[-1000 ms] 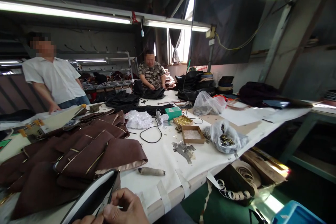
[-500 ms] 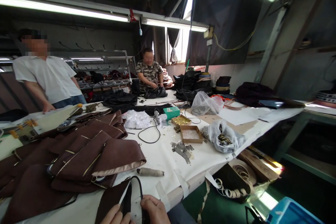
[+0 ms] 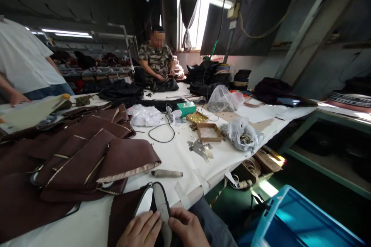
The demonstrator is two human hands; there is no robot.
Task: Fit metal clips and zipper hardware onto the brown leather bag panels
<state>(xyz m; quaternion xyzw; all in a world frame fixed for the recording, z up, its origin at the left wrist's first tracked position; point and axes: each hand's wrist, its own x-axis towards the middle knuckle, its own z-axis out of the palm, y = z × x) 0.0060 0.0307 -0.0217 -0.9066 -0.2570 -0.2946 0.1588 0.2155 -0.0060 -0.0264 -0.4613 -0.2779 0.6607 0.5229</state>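
At the bottom of the head view, a dark brown leather piece (image 3: 121, 213) lies near the table edge. A curved grey strip with black edging (image 3: 161, 197) stands up from it, beside a white-faced flap (image 3: 145, 202). My left hand (image 3: 141, 230) holds the work with its fingers together across the flap's lower part; its thumb is hidden. My right hand (image 3: 189, 227) pinches the black edging on the strip's right side between thumb and fingers. Just beyond lies a thread-wrapped spool (image 3: 167, 173). Brown leather bag pieces (image 3: 121, 158) are heaped to the left.
Metal plates (image 3: 203, 149), a shallow cardboard box (image 3: 209, 132), brass bits (image 3: 197, 117) and a plastic bag of metal parts (image 3: 243, 135) lie farther along the table. A blue crate (image 3: 278, 216) stands at right. Two people (image 3: 158, 60) (image 3: 24, 58) are across the table.
The view has tilted down and turned slightly right. The grey strip's inner face now shows more openly. My left fingers have moved up over the flap, and my right hand still grips the edging.
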